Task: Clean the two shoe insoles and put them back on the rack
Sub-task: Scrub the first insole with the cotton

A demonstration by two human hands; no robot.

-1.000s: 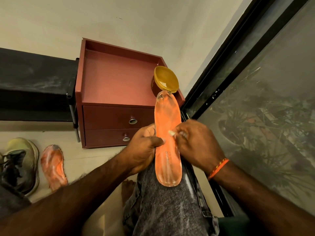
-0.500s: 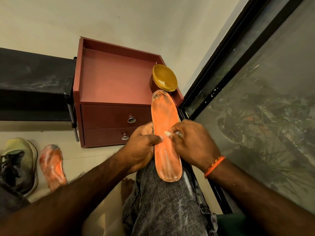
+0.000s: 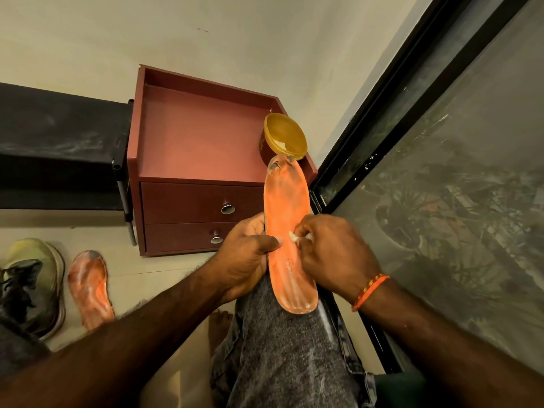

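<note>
Left hand (image 3: 247,257) gripped orange insole (image 3: 287,231) on knee; right hand (image 3: 332,251) pinched small white wad (image 3: 293,237) against it.

Both forearms are seen bare, no sleeves anywhere. 1 orange thread bracelet (image 3: 370,290) with a few yellowish beads is worn on the right wrist. Nothing is worn on the left hand (image 3: 246,257). The legs are covered by dark grey acid-washed jeans (image 3: 282,354), and 1 bare foot (image 3: 219,325) is spotted below the knee.
</note>
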